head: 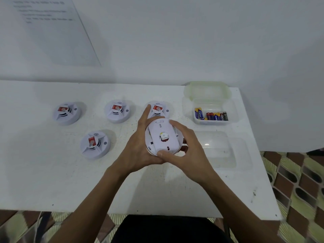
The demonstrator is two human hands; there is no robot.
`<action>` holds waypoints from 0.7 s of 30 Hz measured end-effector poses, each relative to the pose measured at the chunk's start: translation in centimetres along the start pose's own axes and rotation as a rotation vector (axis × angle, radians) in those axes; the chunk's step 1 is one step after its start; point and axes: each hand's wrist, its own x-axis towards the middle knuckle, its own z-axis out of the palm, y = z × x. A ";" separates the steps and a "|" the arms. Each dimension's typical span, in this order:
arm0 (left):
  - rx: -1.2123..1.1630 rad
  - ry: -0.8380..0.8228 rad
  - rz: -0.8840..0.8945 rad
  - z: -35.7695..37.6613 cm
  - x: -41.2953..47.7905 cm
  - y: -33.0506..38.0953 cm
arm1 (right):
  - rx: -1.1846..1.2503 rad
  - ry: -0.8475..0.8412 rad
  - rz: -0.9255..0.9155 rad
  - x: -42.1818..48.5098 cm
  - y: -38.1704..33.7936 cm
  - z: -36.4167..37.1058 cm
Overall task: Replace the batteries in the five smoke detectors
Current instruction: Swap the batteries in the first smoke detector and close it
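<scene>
I hold a white round smoke detector (163,135) above the table, its back side facing up with a small opening in the middle. My left hand (140,146) cups it from the left and below, one finger pointing straight out. My right hand (185,149) grips its back plate, thumb on the near rim and fingers over the far edge. Several more detectors lie face up with red stickers: far left (66,113), middle back (117,111), back right (158,108) partly behind my hands, and front left (94,143). A clear tub (212,113) holds several batteries (211,116).
The white table (70,181) ends at the right (257,155) over a patterned tile floor. An empty clear tray (222,149) lies right of my hands. The tub's lid (206,90) stands open against the white wall. A paper sheet (49,28) hangs at upper left.
</scene>
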 end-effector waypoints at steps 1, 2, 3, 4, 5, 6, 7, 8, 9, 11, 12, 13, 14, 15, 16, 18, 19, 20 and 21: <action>-0.008 0.009 0.001 0.0 0.1 0.0 | -0.002 -0.022 -0.004 0.2 0.0 -0.1; -0.009 0.015 0.003 -0.1 0.1 0.0 | -0.007 -0.048 -0.006 0.3 0.0 -0.4; -0.003 0.014 0.005 -0.2 0.0 -0.1 | -0.018 -0.078 -0.008 0.5 0.0 -0.6; 0.005 0.005 0.012 -0.3 0.0 0.0 | -0.032 -0.106 -0.008 0.6 0.0 -1.0; 0.015 -0.004 0.021 -0.4 -0.1 0.0 | -0.049 -0.129 -0.009 0.7 0.0 -1.3; 0.023 -0.008 0.029 -0.5 -0.1 0.0 | -0.064 -0.140 -0.011 0.7 -0.1 -1.5; 0.030 -0.007 0.032 -0.4 0.0 -0.1 | -0.077 -0.133 -0.017 0.8 -0.1 -1.6; 0.033 -0.003 0.030 -0.2 0.2 -0.2 | -0.089 -0.103 -0.022 0.7 -0.1 -1.5; 0.026 0.003 0.027 -0.1 0.3 -0.3 | -0.105 -0.049 -0.024 0.7 -0.2 -1.4; -0.003 0.013 0.024 0.1 0.7 -0.6 | -0.150 0.079 -0.028 0.6 -0.4 -0.8; -0.015 0.016 0.022 0.0 0.8 -0.5 | -0.170 0.129 -0.031 0.5 -0.6 -0.4; -0.015 0.016 0.017 -0.1 0.9 -0.5 | -0.185 0.166 -0.028 0.6 -0.8 -0.1; -0.005 0.013 0.013 -0.1 0.9 -0.3 | -0.199 0.193 -0.016 0.7 -1.0 0.2; 0.010 0.010 0.015 -0.1 1.0 -0.3 | -0.208 0.211 0.011 0.9 -1.2 0.4; 0.020 0.005 0.022 -0.2 1.1 -0.2 | -0.202 0.217 0.048 1.2 -1.3 0.5; 0.032 -0.008 0.046 -0.1 1.0 -0.4 | -0.153 0.184 0.134 1.7 -1.6 0.4; 0.044 -0.011 0.061 -0.2 0.8 -0.6 | -0.135 0.157 0.168 2.0 -2.0 0.2; 0.062 -0.010 0.071 -0.3 0.6 -0.7 | -0.131 0.135 0.187 2.1 -2.2 0.0; 0.079 -0.005 0.083 -0.4 0.4 -0.9 | -0.139 0.116 0.195 2.3 -2.5 -0.1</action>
